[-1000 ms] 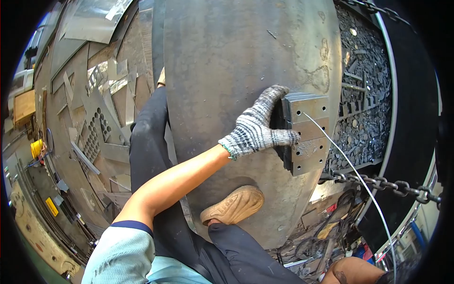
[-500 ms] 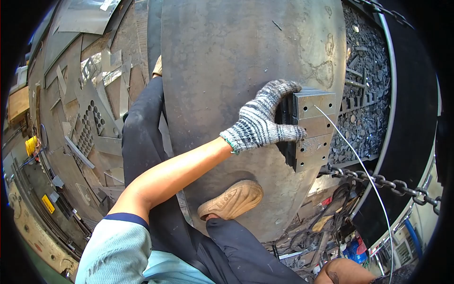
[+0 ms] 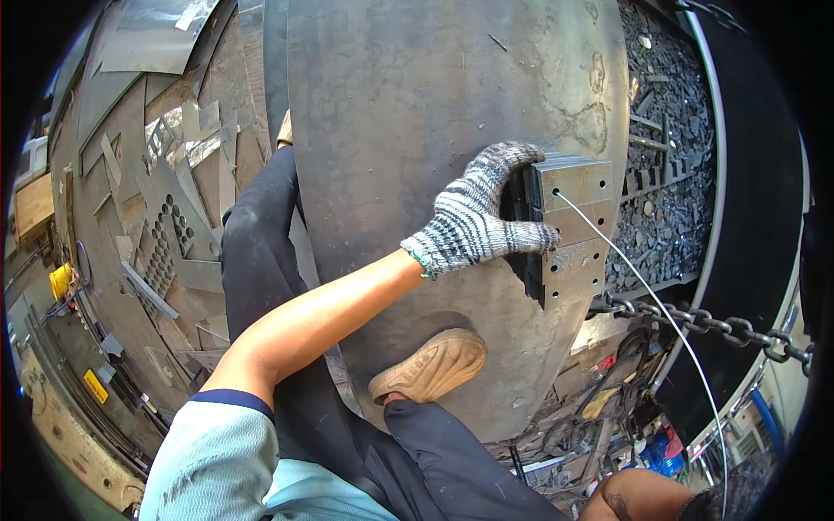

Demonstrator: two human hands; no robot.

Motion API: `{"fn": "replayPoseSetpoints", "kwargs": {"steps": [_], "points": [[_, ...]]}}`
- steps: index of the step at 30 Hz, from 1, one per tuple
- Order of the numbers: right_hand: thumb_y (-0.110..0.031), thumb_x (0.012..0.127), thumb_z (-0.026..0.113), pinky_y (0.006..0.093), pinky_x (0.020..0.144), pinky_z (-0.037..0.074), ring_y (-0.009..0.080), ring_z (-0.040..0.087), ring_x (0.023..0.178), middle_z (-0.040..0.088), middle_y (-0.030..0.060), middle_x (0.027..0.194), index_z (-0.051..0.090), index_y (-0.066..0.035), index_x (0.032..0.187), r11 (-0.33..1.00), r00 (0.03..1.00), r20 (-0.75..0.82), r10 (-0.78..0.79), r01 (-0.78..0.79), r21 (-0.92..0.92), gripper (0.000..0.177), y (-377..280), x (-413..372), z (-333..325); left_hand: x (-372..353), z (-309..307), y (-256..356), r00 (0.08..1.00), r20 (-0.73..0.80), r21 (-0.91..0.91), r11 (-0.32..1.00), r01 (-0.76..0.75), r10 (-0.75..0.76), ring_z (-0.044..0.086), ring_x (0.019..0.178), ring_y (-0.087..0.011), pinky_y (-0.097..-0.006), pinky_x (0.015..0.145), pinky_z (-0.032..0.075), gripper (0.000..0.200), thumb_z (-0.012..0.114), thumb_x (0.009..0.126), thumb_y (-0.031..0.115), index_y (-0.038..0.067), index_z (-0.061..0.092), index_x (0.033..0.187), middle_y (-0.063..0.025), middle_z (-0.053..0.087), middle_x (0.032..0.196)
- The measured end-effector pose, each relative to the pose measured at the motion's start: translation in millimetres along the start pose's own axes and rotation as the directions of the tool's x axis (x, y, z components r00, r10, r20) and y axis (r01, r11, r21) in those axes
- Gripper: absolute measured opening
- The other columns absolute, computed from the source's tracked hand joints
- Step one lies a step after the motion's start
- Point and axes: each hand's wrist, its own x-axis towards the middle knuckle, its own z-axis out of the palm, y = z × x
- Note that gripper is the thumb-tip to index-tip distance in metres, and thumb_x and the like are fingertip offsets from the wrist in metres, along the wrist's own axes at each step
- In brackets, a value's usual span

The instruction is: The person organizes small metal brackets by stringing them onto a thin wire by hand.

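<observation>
Plate stack [image 3: 569, 230] | left hand [image 3: 473, 221] clamped on it, mid-frame | right hand [image 3: 734, 499] lower right, grip unclear | likely threading wire [image 3: 660, 313]; next needs steady hold

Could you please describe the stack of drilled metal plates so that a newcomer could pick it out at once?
Find the big grey steel sheet filling the middle of the view and follow it to its right edge, beside the dark scrap. There the gloved left hand grips the stack of plates: thick, square-cut, with small round holes and a thin wire running from it.
</observation>
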Motion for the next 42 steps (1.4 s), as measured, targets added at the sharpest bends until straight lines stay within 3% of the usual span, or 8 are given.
{"fn": "replayPoseSetpoints", "kwargs": {"steps": [7, 12, 14, 18, 20, 22, 28, 42], "points": [[-0.019, 0.085, 0.073, 0.0453, 0.092, 0.055, 0.0286, 0.073, 0.095, 0.076, 0.0153, 0.099, 0.074, 0.004, 0.1, 0.997, 0.995, 0.075, -0.073, 0.074, -0.02, 0.027, -7, 22, -1, -2, -3, 1, 1.0, -0.002, -0.052, 0.999, 0.018, -0.018, 0.047, 0.138, -0.0296, -0.045, 0.119, 0.04, 0.094, 0.094, 0.068, 0.041, 0.012, 0.049, 0.145, -0.0136, 0.05, 0.144], [-0.019, 0.085, 0.073, 0.0465, 0.095, 0.055, 0.0297, 0.074, 0.097, 0.076, 0.0162, 0.101, 0.074, 0.005, 0.101, 0.984, 0.936, 0.35, 0.022, 0.042, -0.175, 0.029, 29, 39, 64, -2, -7, 3, 1.0, 0.019, -0.013, 1.0, 0.023, -0.022, 0.047, 0.138, -0.0301, -0.0456, 0.119, 0.039, 0.088, 0.093, 0.071, 0.041, 0.015, 0.052, 0.144, -0.013, 0.049, 0.144], [-0.006, 0.083, 0.077, 0.0404, 0.096, 0.055, 0.0292, 0.074, 0.099, 0.077, 0.0142, 0.099, 0.076, 0.002, 0.101, 0.979, 0.901, 0.429, 0.063, 0.027, -0.201, 0.02, 54, 50, 94, -1, -6, 3, 0.999, 0.024, -0.046, 0.998, 0.036, -0.035, 0.047, 0.138, -0.0307, -0.0458, 0.12, 0.039, 0.087, 0.092, 0.071, 0.042, 0.015, 0.052, 0.144, -0.0135, 0.049, 0.145], [-0.006, 0.089, 0.073, 0.035, 0.089, 0.057, 0.0239, 0.075, 0.095, 0.078, 0.0103, 0.1, 0.076, -0.003, 0.103, 0.992, 0.921, 0.372, 0.12, -0.093, -0.091, 0.014, 102, 39, 131, -3, -8, 4, 1.0, -0.011, 0.032, 0.999, 0.005, -0.004, 0.046, 0.14, -0.0314, -0.0454, 0.12, 0.039, 0.087, 0.091, 0.071, 0.044, 0.016, 0.053, 0.144, -0.0132, 0.049, 0.148], [-0.006, 0.091, 0.071, 0.0349, 0.087, 0.057, 0.0241, 0.075, 0.093, 0.078, 0.0107, 0.099, 0.076, -0.003, 0.104, 0.993, 0.915, 0.399, 0.053, -0.007, -0.117, 0.014, 111, 39, 139, -5, -7, 3, 1.0, -0.025, 0.055, 0.998, 0.005, -0.004, 0.046, 0.14, -0.0313, -0.0451, 0.12, 0.039, 0.086, 0.091, 0.072, 0.045, 0.016, 0.053, 0.144, -0.0129, 0.049, 0.149], [-0.002, 0.096, 0.062, 0.0358, 0.088, 0.056, 0.0215, 0.073, 0.092, 0.076, 0.0135, 0.099, 0.073, 0.002, 0.105, 0.993, 0.91, 0.403, 0.1, -0.064, -0.102, 0.014, 113, 38, 144, -3, -10, -1, 1.0, 0.01, -0.012, 1.0, -0.005, 0.005, 0.046, 0.139, -0.0352, -0.0443, 0.119, 0.037, 0.091, 0.082, 0.073, 0.06, 0.014, 0.051, 0.146, -0.0186, 0.048, 0.148], [-0.005, 0.097, 0.063, 0.0343, 0.083, 0.056, 0.0217, 0.072, 0.089, 0.075, 0.0127, 0.095, 0.072, 0.003, 0.101, 0.992, 0.909, 0.397, 0.126, -0.118, -0.044, 0.013, 108, 30, 151, -4, -11, -9, 0.999, 0.01, -0.056, 0.998, -0.03, 0.03, 0.048, 0.14, -0.0312, -0.0437, 0.118, 0.04, 0.08, 0.084, 0.077, 0.047, 0.016, 0.053, 0.145, -0.0132, 0.05, 0.149], [0.0, 0.088, 0.07, 0.0371, 0.086, 0.056, 0.0272, 0.073, 0.092, 0.075, 0.0125, 0.098, 0.074, -0.003, 0.102, 0.938, 0.821, 0.555, -0.138, 0.288, -0.193, 0.015, 102, 43, 163, 3, -22, -27, 0.988, 0.067, 0.016, 0.99, -0.144, 0.142, 0.051, 0.138, -0.0273, -0.0401, 0.118, 0.04, 0.069, 0.078, 0.088, 0.033, 0.016, 0.051, 0.149, -0.0079, 0.053, 0.151]]}}
